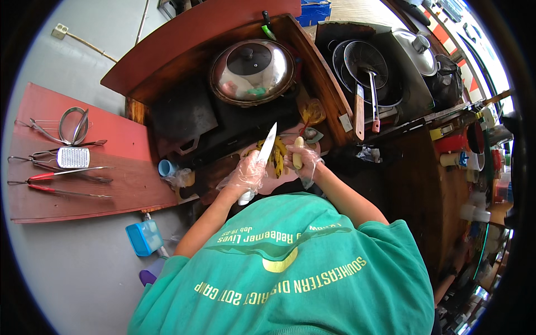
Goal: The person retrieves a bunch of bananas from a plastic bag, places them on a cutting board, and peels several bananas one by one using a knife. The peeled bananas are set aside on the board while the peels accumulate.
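My left hand (248,169), in a clear plastic glove, grips a kitchen knife (268,144) with a white handle, its bright blade pointing up and away from me. In my right hand (303,161), gloved the same way, is a peeled banana (298,153), held upright. Between and beyond my hands lie yellow banana peels (278,155) with dark spots, on a pink board or sheet (276,184). The blade passes over part of the peels. Knife and banana are apart.
A domed metal lid (253,72) covers a pan ahead. Right of it, a skimmer (366,63) and a long-handled tool rest over a dark wok. A blue cup (166,168) stands left. A grater (73,157), strainers and red-handled tongs (42,176) hang on the red panel.
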`<state>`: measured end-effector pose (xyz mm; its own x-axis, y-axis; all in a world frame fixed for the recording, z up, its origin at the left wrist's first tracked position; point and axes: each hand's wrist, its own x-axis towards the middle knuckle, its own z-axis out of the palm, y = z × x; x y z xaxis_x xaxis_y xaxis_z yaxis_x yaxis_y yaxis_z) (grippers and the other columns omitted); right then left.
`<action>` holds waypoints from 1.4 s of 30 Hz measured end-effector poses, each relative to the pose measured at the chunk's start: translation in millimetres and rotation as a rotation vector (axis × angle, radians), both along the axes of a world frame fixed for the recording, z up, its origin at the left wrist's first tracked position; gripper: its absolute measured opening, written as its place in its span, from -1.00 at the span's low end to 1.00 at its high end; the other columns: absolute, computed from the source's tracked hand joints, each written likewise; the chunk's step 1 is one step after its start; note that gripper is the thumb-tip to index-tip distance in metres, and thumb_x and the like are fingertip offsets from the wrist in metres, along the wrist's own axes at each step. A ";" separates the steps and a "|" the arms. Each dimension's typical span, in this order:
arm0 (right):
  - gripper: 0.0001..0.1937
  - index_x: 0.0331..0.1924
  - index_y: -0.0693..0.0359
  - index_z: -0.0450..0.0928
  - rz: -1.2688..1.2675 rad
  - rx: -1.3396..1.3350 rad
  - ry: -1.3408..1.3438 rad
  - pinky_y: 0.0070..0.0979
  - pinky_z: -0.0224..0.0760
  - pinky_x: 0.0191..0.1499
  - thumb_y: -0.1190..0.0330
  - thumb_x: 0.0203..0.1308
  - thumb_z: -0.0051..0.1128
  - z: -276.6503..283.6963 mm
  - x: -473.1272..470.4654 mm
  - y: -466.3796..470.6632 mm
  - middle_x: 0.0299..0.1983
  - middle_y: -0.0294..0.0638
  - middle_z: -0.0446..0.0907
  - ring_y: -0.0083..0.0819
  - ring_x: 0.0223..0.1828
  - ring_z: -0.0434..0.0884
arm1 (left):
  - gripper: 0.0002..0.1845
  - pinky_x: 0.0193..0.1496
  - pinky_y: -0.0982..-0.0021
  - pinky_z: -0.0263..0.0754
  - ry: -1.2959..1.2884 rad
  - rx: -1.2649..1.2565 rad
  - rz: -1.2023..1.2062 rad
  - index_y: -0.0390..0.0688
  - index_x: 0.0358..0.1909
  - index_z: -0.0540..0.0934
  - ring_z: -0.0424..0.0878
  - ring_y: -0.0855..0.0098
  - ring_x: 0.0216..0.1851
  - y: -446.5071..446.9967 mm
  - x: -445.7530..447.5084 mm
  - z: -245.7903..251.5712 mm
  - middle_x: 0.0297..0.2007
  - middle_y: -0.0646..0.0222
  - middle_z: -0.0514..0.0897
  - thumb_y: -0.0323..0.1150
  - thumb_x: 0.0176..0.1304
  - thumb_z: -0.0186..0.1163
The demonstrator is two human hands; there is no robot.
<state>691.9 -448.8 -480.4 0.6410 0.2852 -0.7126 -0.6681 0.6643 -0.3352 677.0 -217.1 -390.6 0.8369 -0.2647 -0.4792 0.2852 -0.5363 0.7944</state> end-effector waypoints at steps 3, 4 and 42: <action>-0.55 0.08 0.20 0.55 -0.068 0.213 -0.201 -0.35 0.64 -0.29 -0.05 0.50 0.20 27.0 7.0 -1.6 -0.29 -0.21 0.57 -0.32 -0.29 0.62 | -0.48 -0.45 0.09 0.63 -0.784 0.084 -0.090 -0.16 0.49 0.38 0.75 -0.03 -0.51 -25.8 4.3 23.9 -0.33 -0.20 0.73 -0.37 0.54 0.12; -0.50 0.09 0.20 0.53 -0.122 0.328 -0.229 -0.34 0.65 -0.28 -0.12 0.53 0.11 36.3 8.7 -2.5 -0.28 -0.20 0.57 -0.31 -0.30 0.62 | -0.43 -0.40 0.07 0.63 -0.726 0.122 -0.085 -0.16 0.52 0.35 0.75 -0.09 -0.45 -33.2 3.7 35.2 -0.31 -0.25 0.72 -0.38 0.52 0.13; -0.38 -0.12 0.18 0.57 -0.226 -0.768 -0.760 -0.49 0.48 -0.19 -0.13 0.72 -0.45 129.7 49.7 -27.3 -0.32 -0.28 0.57 -0.48 -0.32 0.54 | -0.21 -0.34 0.14 0.64 -0.791 0.432 -0.300 -0.45 0.56 0.26 0.77 0.08 -0.46 -118.0 -7.0 137.8 -0.47 0.02 0.72 -0.42 0.32 0.26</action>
